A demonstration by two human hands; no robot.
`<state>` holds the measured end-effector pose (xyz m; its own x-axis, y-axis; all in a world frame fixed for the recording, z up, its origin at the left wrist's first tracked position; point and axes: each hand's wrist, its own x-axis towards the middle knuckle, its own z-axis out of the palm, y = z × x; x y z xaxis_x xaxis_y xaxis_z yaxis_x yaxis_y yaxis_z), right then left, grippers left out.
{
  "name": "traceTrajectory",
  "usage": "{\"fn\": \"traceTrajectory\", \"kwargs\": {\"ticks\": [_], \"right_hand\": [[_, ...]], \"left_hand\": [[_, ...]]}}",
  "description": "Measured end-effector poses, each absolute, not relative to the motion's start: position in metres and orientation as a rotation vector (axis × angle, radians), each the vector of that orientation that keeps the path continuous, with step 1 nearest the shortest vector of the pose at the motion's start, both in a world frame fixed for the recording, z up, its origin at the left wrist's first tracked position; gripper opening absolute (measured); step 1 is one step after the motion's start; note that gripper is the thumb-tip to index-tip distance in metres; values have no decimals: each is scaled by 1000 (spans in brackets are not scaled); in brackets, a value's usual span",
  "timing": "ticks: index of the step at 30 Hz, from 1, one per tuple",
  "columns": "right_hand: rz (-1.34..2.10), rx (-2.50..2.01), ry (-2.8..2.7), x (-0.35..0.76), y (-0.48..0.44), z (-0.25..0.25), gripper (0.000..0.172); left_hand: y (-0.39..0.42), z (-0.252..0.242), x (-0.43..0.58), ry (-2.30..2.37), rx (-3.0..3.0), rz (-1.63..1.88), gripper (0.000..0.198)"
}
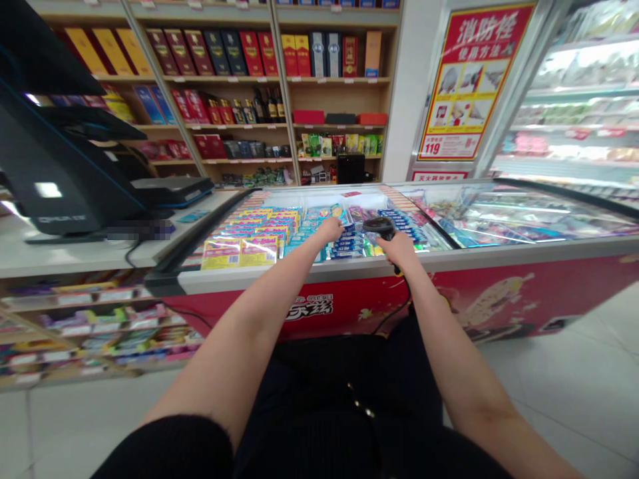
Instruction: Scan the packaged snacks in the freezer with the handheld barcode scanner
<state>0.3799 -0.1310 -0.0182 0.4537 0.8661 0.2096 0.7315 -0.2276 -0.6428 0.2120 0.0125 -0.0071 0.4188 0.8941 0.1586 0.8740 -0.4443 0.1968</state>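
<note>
My right hand (399, 247) is wrapped round the grip of a black barcode scanner (378, 226), its head pointing left over the freezer and its cable hanging down the front. My left hand (330, 230) is closed at the near edge of a light blue ice cream packet (337, 211), left of the scanner. Both hands are over the chest freezer (239, 279), above rows of packaged ice cream. Yellow and pink packets (239, 251) lie to the left, and dark blue packets (347, 245) are stacked just below my left hand.
At the left, a counter (90, 256) carries a dark checkout machine (64, 179), with shelves of small goods below. Behind the freezer stand shelves of boxed bottles (214, 53). A red poster (474, 80) hangs on the wall, and a lit refrigerated display (584, 120) is at the right.
</note>
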Motion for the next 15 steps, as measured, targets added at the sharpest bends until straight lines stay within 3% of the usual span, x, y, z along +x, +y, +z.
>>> {"fn": "traceTrajectory", "kwargs": {"ticks": [15], "right_hand": [[288,-2022,-1331,382,-129,-22,31]], "left_hand": [[13,-3,213,1657,2556,347,29]]}}
